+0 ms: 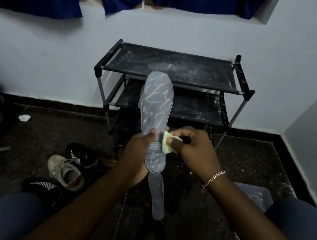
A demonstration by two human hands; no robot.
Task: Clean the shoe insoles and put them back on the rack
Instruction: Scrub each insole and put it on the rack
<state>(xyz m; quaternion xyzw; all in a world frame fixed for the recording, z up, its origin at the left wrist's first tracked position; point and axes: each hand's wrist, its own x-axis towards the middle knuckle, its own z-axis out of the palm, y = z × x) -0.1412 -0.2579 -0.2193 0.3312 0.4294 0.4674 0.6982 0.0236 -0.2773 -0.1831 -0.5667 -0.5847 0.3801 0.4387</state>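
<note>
My left hand (137,157) grips a grey insole (157,99) marked with pale scribbles and holds it upright in front of the rack. A second grey insole (158,197) hangs below that hand; whether the hand also holds it I cannot tell. My right hand (192,147), a chain bracelet on its wrist, pinches a crumpled pale-green cloth (166,143) against the upright insole's right edge. The black shoe rack (173,67) stands against the wall, its dusty shelves bare.
Two black striped shoes (83,155) (46,187) and a beige sneaker (66,171) lie on the dark floor at the left. A clear plastic tub (255,195) sits by my right knee. A white crumpled scrap (24,117) lies near the left wall. Blue curtains hang above.
</note>
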